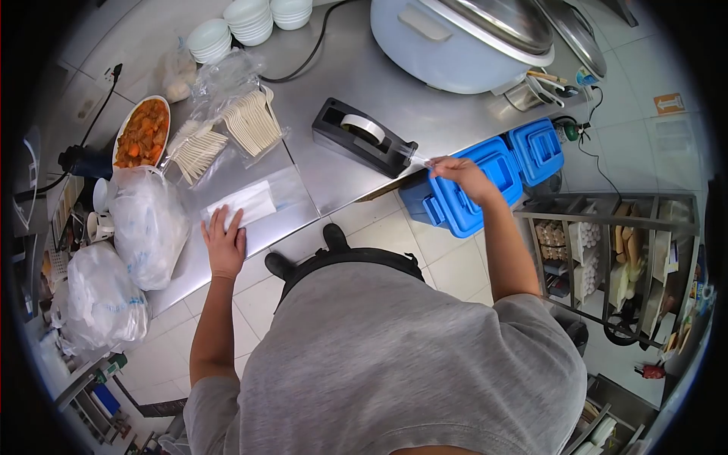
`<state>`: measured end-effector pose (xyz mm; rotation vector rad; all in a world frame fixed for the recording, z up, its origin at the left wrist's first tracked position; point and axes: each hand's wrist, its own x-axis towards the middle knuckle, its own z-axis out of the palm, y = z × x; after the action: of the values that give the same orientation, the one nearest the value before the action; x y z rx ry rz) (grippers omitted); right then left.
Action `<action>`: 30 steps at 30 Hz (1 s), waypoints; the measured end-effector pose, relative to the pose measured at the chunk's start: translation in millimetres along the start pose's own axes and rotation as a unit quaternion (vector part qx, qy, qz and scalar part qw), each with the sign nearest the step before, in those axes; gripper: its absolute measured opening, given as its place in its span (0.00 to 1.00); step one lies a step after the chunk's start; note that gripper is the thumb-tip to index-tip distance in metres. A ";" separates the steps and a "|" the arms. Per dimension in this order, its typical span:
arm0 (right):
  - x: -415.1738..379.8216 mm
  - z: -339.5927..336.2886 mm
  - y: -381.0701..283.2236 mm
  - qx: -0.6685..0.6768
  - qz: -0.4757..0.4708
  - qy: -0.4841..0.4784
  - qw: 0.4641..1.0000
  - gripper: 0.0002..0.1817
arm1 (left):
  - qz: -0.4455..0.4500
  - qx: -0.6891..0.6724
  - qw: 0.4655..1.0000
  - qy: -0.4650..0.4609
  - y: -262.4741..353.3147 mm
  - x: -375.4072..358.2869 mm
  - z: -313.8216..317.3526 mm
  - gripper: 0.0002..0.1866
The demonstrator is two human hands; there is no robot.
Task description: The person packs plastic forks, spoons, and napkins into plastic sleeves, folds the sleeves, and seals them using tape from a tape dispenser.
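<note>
My left hand [224, 241] lies with fingers spread on the near edge of a white folded napkin or packet [254, 203], which looks to be inside a clear plastic sleeve on the steel counter. With its fingertips pinched, my right hand [462, 176] holds the end of a strip of clear tape [415, 158]. The strip runs from the cutting end of a black tape dispenser [356, 140], whose pale roll [364, 127] shows in the middle. Beyond my left hand, pale disposable forks [199, 152] and more cutlery [252, 121] lie in opened clear bags.
An oval dish of orange stew [142, 133] and knotted plastic bags [148, 227] are at the left. Stacked white bowls [249, 21] stand at the back. A large lidded cooker [440, 45] occupies the back right. Blue lidded bins [478, 186] stand below the counter, near a shelf rack [607, 216].
</note>
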<state>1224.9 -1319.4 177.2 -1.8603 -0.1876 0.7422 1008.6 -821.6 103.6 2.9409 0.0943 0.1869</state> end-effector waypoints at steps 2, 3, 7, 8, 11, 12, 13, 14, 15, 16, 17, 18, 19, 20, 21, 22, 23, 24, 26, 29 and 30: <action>12.8 16.8 24.5 -0.023 0.021 0.064 0.997 0.10 | 0.001 0.003 1.000 0.001 0.6 -0.7 1.0 0.23; 24.1 24.2 36.2 -0.031 0.008 0.078 0.996 0.10 | 0.001 0.006 1.000 0.002 0.0 -0.9 0.3 0.23; 36.4 29.1 47.1 -0.279 -0.017 0.220 0.935 0.09 | -0.008 -0.015 0.996 0.088 -2.1 -2.0 3.0 0.33; 33.0 24.7 50.3 -0.364 -0.033 0.257 0.895 0.09 | -0.027 -0.065 0.989 0.130 0.1 -2.2 3.7 0.37; 1.6 14.2 8.8 -0.372 -0.037 0.207 0.904 0.10 | -0.145 -0.210 0.944 0.212 3.8 -0.3 8.7 0.46; -5.1 18.9 -6.8 -0.370 -0.064 0.175 0.910 0.10 | -0.194 -0.253 0.920 0.226 3.4 -4.7 8.2 0.49; -8.5 32.2 -27.7 -0.345 -0.084 0.142 0.924 0.10 | -0.233 -0.277 0.900 0.243 4.2 -3.8 7.4 0.51; -11.0 46.1 -51.4 -0.320 -0.104 0.112 0.935 0.11 | -0.258 -0.303 0.881 0.258 -3.7 -4.0 13.7 0.53; -10.3 59.7 -74.0 -0.295 -0.122 0.085 0.944 0.11 | -0.293 -0.320 0.867 0.246 -4.4 -3.0 7.5 0.49; -7.5 78.6 -95.8 -0.274 -0.168 0.051 0.945 0.10 | -0.324 -0.339 0.852 0.233 -5.8 -1.5 1.3 0.46; -4.9 104.3 -117.8 -0.253 -0.212 0.018 0.944 0.09 | -0.325 -0.351 0.852 0.213 -13.5 -1.1 0.1 0.42; -2.4 130.4 -137.2 -0.231 -0.255 -0.012 0.939 0.08 | -0.324 -0.364 0.852 0.192 -22.7 0.1 0.9 0.38; 1.0 154.7 -155.2 -0.213 -0.281 -0.054 0.934 0.08 | -0.322 -0.378 0.851 0.170 -30.4 2.3 0.1 0.35; 6.6 179.0 -169.7 -0.196 -0.307 -0.096 0.926 0.08 | -0.310 -0.381 0.855 0.168 -33.6 6.0 -2.5 0.32; 14.1 203.0 -179.9 -0.191 -0.342 -0.120 0.912 0.08 | -0.299 -0.384 0.858 0.166 -35.0 10.1 -5.5 0.29; 22.5 225.7 -189.9 -0.185 -0.377 -0.143 0.896 0.08 | -0.287 -0.387 0.861 0.164 -40.4 14.0 -8.4 0.26; 29.6 247.7 -199.0 -0.198 -0.403 -0.155 0.880 0.09 | -0.290 -0.433 0.840 0.152 -51.7 14.8 2.0 0.25; 36.2 268.3 -206.1 -0.210 -0.427 -0.166 0.864 0.10 | -0.296 -0.421 0.848 0.126 -58.0 16.7 0.5 0.25; 53.5 306.4 -211.0 -0.236 -0.414 -0.203 0.855 0.11 | -0.308 -0.395 0.863 0.069 -65.9 18.4 0.2 0.24; 99.9 346.8 -187.1 -0.220 -0.346 -0.267 0.872 0.12 | -0.288 -0.389 0.874 0.038 -77.6 17.4 6.6 0.24; 119.8 357.2 -172.5 -0.205 -0.313 -0.290 0.881 0.12 | -0.282 -0.386 0.878 0.029 -78.2 19.5 5.5 0.24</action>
<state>1152.3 -912.0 198.7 -1.7384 -1.3584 0.8072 1024.6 -744.6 85.3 2.0053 0.6962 0.1686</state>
